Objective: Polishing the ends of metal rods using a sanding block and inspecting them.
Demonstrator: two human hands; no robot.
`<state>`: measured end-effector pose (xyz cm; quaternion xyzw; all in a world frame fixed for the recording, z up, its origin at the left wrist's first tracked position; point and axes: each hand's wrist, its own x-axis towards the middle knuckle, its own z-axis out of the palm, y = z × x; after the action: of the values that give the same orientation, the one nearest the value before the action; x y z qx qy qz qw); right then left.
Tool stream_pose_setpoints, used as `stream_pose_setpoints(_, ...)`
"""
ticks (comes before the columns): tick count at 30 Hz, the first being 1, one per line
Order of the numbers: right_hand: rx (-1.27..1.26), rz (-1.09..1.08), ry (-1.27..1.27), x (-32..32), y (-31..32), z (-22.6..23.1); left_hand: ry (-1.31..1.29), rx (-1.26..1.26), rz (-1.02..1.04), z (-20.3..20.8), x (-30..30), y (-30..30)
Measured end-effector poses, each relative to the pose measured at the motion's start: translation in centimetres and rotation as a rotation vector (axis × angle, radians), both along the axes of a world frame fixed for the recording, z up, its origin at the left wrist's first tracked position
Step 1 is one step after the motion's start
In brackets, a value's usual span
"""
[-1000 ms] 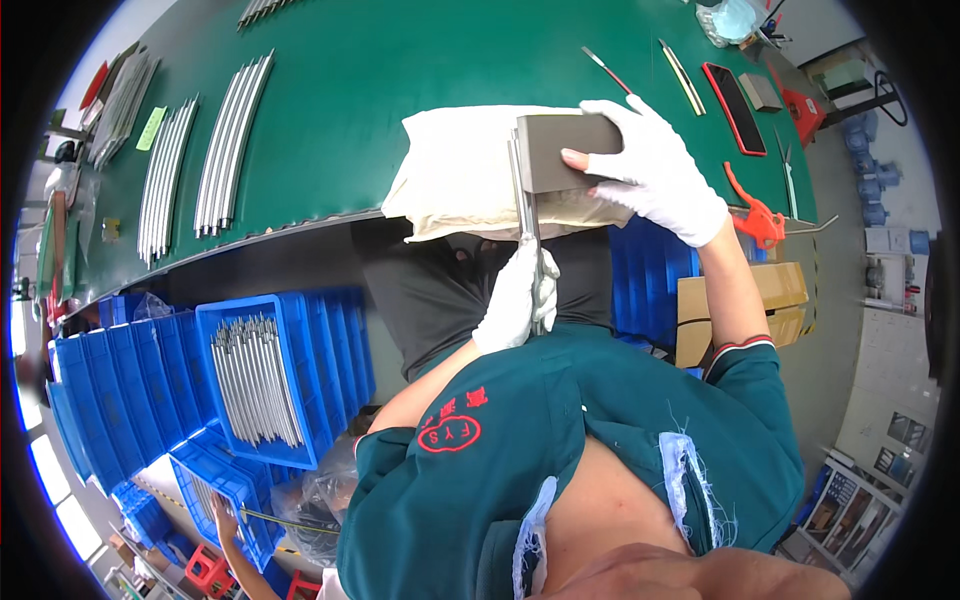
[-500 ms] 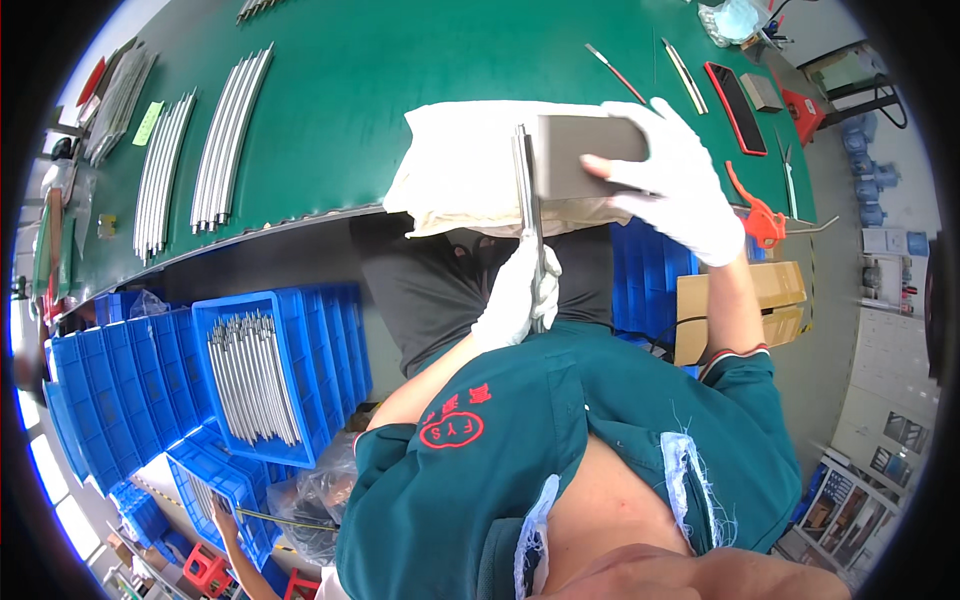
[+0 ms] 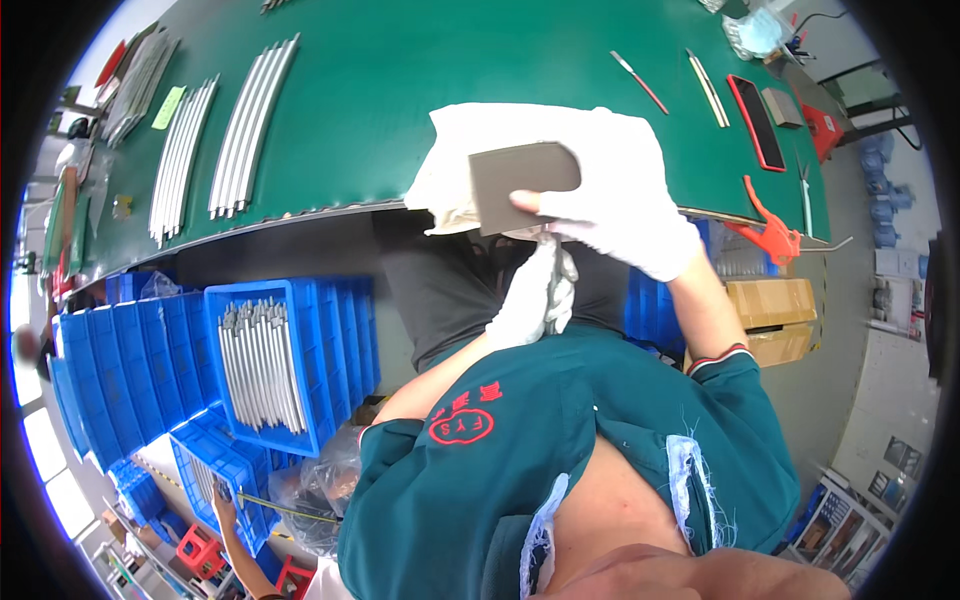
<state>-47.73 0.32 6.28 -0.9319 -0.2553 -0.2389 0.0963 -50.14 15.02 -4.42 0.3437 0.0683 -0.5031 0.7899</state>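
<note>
My left hand (image 3: 530,295), in a white glove, is closed around the lower part of a slim metal rod in front of my body. Most of that rod is now hidden by my fingers and by a flat grey-brown pad (image 3: 510,185). My right hand (image 3: 635,215), gloved but with a bare thumb tip, grips this pad, thumb on top and the other fingers out of sight. The pad lies over the rod's upper part, above a white cloth-covered cushion (image 3: 450,135) at the table's near edge. Whether pad and rod touch cannot be seen.
Metal rods (image 3: 250,130) lie in rows on the green table (image 3: 370,60). Right are a red-handled tool (image 3: 770,235), red-edged phone (image 3: 755,120), small block (image 3: 782,108) and thin tools. Blue crates (image 3: 345,350) hold rods at lower left, near another person's arm (image 3: 235,550).
My right hand has moved the pad left, from beside the rod to over it. The rod's upper part, visible before, is now covered. My left hand keeps its grip.
</note>
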Motion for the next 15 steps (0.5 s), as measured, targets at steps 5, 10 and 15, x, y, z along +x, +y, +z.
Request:
stream_pose_setpoints(5, -0.096, -0.167, 0.225, -2.8, -5.7, 1.3, -0.016, -0.081, -0.022, -0.5, 0.0, 0.0)
stream_pose_setpoints(10, 0.078, -0.290, 0.063, -2.8, -6.6, 1.6, -0.068, -0.034, 0.004, -0.3, 0.1, 0.0)
stream_pose_setpoints(15, 0.105, -0.270, 0.167, -1.9, -6.9, 0.6, -0.089, -0.018, -0.004, -0.5, 0.1, 0.1)
